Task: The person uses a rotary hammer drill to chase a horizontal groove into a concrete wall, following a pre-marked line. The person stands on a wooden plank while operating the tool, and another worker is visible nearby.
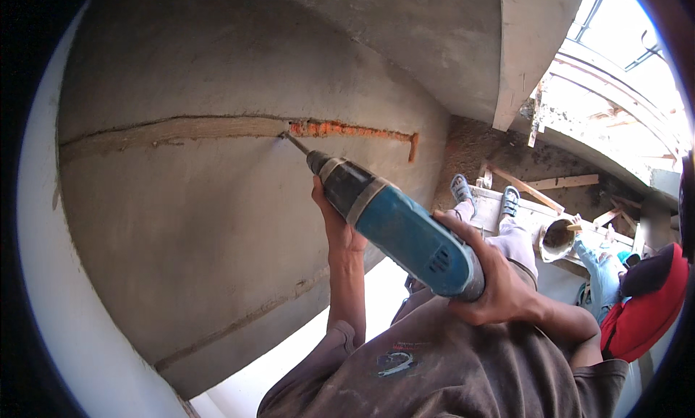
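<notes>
Both my hands are closed on a blue and black hammer drill (416, 233). My left hand (339, 219) holds its dark front part from below, near the chuck. At the back end, my right hand (492, 280) wraps round the rear grip; part of those fingers is hidden by the casing. The drill bit (297, 144) points up and left. Its tip meets the grey plastered surface (210, 193) at the lower edge of a chiselled groove (351, 130), where orange-red brick shows. Left of the tip, the groove continues as a band of rough grey mortar (181, 131).
A person in a red cap (655, 302) is at the right, near a bucket (546, 247) with dark contents. My sandalled feet (510, 201) stand on a pale plank (489, 201). Loose timber (565, 181) lies beyond. A concrete beam (532, 49) hangs at upper right.
</notes>
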`<state>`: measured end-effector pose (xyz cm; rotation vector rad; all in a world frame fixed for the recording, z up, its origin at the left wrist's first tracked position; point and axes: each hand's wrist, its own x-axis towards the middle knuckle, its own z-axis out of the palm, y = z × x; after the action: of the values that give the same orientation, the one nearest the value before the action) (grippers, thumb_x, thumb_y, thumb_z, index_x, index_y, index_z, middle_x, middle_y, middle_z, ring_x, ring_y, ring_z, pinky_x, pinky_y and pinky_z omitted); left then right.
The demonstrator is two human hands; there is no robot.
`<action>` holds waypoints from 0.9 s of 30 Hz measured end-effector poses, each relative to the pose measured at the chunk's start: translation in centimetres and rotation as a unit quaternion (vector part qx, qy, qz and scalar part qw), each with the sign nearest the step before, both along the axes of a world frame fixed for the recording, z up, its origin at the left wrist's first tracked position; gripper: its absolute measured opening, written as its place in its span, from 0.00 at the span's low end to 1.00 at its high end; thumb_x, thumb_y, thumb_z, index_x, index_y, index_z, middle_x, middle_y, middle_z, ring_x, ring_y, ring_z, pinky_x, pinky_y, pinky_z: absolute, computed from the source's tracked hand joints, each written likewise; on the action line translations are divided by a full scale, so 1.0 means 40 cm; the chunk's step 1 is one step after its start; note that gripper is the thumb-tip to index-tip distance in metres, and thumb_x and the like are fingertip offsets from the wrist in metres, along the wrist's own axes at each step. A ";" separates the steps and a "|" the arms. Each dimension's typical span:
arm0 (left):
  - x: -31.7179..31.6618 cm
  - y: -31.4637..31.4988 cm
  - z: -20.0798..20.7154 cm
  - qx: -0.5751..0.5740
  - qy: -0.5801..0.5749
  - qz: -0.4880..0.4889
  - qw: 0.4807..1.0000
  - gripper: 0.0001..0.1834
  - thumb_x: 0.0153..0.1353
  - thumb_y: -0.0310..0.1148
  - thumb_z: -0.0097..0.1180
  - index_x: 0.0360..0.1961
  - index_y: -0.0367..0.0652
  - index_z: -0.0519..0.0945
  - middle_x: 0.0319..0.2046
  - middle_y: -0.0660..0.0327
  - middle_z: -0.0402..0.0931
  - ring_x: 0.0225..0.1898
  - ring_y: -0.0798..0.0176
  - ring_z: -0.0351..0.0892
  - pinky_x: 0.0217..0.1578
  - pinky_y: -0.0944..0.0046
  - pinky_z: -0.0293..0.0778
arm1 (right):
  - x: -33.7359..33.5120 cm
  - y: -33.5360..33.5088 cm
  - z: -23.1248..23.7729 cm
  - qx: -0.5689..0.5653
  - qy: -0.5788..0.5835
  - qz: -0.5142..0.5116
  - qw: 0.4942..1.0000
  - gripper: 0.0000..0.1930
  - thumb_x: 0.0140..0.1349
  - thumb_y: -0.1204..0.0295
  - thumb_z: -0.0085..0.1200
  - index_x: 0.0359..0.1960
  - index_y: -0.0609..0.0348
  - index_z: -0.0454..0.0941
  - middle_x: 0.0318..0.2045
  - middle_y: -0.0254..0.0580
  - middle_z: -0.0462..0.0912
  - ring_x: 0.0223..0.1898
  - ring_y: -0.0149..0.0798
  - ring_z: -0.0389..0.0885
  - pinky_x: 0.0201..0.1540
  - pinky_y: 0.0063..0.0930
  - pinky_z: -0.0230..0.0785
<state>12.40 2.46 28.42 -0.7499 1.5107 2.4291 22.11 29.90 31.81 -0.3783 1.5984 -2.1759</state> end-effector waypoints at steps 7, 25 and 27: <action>-0.068 -0.023 -0.030 -0.017 0.006 -0.005 1.000 0.33 0.71 0.66 0.33 0.51 0.51 0.77 0.42 0.63 0.82 0.44 0.65 0.84 0.45 0.58 0.82 | -0.048 -0.059 -0.054 0.008 0.019 -0.037 0.999 0.53 0.43 0.75 0.64 0.74 0.62 0.48 0.60 0.62 0.74 0.60 0.51 0.76 0.66 0.40 0.65; -0.044 0.046 0.023 -0.011 0.024 -0.038 0.999 0.31 0.71 0.65 0.36 0.54 0.53 0.75 0.46 0.64 0.79 0.51 0.65 0.80 0.52 0.55 0.78 | -0.021 0.016 -0.022 -0.001 -0.035 -0.038 0.999 0.53 0.42 0.72 0.65 0.73 0.61 0.51 0.62 0.60 0.71 0.65 0.52 0.70 0.70 0.43 0.58; -0.057 0.030 0.019 -0.019 0.048 -0.055 0.997 0.31 0.71 0.65 0.35 0.54 0.52 0.75 0.46 0.64 0.79 0.51 0.66 0.80 0.52 0.55 0.79 | -0.053 0.013 -0.009 0.013 0.003 -0.042 0.999 0.53 0.41 0.72 0.64 0.73 0.60 0.51 0.62 0.61 0.72 0.64 0.53 0.71 0.69 0.45 0.60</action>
<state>10.14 3.66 29.16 -0.5479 1.5920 2.3920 19.99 30.40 31.44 -0.3162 1.6715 -2.2157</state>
